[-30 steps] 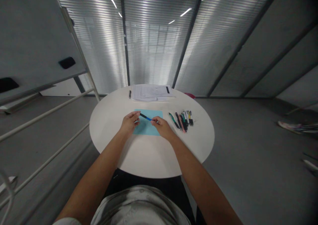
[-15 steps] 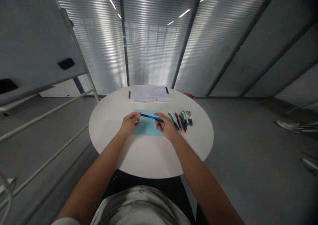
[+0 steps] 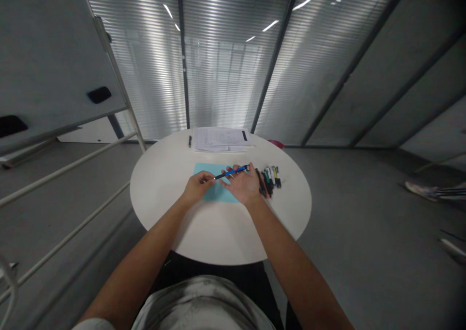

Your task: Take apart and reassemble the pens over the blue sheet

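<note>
A blue and black pen (image 3: 233, 171) slants above the light-blue sheet (image 3: 219, 194), its blue end raised to the right. My left hand (image 3: 197, 186) pinches the black end between thumb and fingers. Turned palm up, my right hand (image 3: 246, 185) has its fingers spread and open, with the blue part of the pen lying across them. Just beyond that hand lies a row of several pens and markers (image 3: 268, 178), partly covered by it.
The round white table (image 3: 218, 242) bears a stack of printed papers (image 3: 220, 140) at its far side, with a dark pen (image 3: 190, 141) beside it. A whiteboard on a white frame (image 3: 134, 121) stands to the left. Glass panels with blinds (image 3: 222, 77) rise behind.
My right hand has rolled palm up and loosened its fingers from the pen. The pen's blue end has swung upward, while my left hand has shifted slightly right and keeps its pinch.
</note>
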`<state>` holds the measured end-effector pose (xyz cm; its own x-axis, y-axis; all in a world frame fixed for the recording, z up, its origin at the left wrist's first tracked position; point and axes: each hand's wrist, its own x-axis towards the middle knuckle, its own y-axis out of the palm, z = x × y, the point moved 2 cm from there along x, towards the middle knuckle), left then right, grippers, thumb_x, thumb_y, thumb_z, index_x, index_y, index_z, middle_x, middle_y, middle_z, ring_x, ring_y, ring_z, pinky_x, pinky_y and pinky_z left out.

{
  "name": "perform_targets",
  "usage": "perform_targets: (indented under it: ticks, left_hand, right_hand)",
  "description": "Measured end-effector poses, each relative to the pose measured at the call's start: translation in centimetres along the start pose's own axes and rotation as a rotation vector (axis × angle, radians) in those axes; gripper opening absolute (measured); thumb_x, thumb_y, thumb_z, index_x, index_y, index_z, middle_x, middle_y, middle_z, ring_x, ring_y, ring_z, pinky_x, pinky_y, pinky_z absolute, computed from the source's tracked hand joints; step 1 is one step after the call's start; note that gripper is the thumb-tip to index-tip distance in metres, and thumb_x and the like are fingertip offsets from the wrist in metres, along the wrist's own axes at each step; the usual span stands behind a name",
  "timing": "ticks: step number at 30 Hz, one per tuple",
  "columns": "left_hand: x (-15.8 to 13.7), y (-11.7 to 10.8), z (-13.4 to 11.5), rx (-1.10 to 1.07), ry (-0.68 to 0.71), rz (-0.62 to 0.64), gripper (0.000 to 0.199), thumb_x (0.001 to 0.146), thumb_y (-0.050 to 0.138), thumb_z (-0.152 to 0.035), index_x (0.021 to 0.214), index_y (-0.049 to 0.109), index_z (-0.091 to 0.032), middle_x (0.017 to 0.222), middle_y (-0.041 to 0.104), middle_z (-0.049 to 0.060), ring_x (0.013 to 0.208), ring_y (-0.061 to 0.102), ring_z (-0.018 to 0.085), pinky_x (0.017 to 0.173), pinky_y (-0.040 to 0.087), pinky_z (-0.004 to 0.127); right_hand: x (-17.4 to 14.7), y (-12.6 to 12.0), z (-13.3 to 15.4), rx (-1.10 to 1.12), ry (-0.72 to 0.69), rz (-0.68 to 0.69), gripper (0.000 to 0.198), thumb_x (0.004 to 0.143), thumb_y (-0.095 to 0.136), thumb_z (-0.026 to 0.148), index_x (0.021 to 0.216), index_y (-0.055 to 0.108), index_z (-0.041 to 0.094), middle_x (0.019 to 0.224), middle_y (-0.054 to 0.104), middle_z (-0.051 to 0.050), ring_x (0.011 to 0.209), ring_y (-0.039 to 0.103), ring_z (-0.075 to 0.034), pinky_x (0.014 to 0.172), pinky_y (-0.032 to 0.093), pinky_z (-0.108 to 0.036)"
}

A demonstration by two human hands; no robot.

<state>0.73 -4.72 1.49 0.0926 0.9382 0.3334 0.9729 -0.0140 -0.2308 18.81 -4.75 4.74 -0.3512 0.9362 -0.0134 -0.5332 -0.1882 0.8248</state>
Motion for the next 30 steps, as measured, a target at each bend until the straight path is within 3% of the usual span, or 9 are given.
perform_targets:
  ticks: [2,5,10,21,27,30]
  left_hand:
    - [-0.1,-0.2,-0.1,0.185,0.049,0.037,0.028,0.076,0.063,-0.033,0.1,0.063,-0.019,0.087,0.066,0.004,0.079,0.059,0.017,0.077,0.043,0.031]
    - [-0.3,-0.8,-0.2,0.555,0.042,0.026,0.041,0.076,0.061,-0.029,0.117,0.057,-0.024,0.104,0.065,0.005,0.099,0.055,0.022,0.091,0.038,0.038]
    - [-0.6,-1.1,-0.2,0.94,-0.108,0.099,0.033,0.08,0.055,-0.035,0.112,0.061,-0.028,0.115,0.058,0.008,0.109,0.047,0.029,0.092,0.034,0.045]
    - [-0.6,-0.9,0.5,0.953,-0.126,0.139,0.031,0.08,0.052,-0.035,0.108,0.065,-0.032,0.116,0.056,0.006,0.109,0.047,0.028,0.092,0.034,0.044]
    - [-0.6,-0.9,0.2,0.945,-0.12,0.135,0.031,0.078,0.053,-0.035,0.107,0.065,-0.033,0.115,0.057,0.006,0.108,0.048,0.027,0.092,0.034,0.044]
    - [-0.6,-0.9,0.1,0.942,-0.119,0.135,0.031,0.078,0.052,-0.035,0.106,0.065,-0.033,0.115,0.057,0.005,0.108,0.048,0.027,0.091,0.034,0.044]
  right_hand:
    - [0.4,0.7,0.5,0.001,-0.011,0.002,0.05,0.082,0.037,0.068,0.069,0.049,0.022,0.079,0.061,-0.004,0.088,0.059,-0.024,0.075,0.049,-0.043]
    - [1.4,1.2,1.9,-0.02,-0.137,-0.026,0.049,0.082,0.035,0.068,0.065,0.043,0.022,0.063,0.05,0.0,0.07,0.054,-0.019,0.076,0.049,-0.042]
    - [2.5,0.5,3.0,-0.036,-0.302,-0.055,0.048,0.08,0.032,0.067,0.063,0.037,0.022,0.057,0.037,0.003,0.056,0.043,-0.014,0.068,0.048,-0.038]
    - [1.7,-2.8,3.2,0.015,-0.36,-0.111,0.045,0.08,0.033,0.055,0.051,0.027,0.022,0.047,0.018,0.008,0.04,0.017,-0.008,0.043,0.031,-0.025]
    - [1.6,-2.3,3.2,0.002,-0.372,-0.081,0.045,0.081,0.043,0.058,0.057,0.04,0.02,0.051,0.032,0.007,0.04,0.025,-0.006,0.039,0.029,-0.021]
    - [2.1,-2.2,3.0,-0.077,-0.405,-0.171,0.026,0.072,0.067,0.034,0.064,0.047,0.02,0.054,0.038,0.008,0.039,0.026,-0.004,0.036,0.021,-0.016]
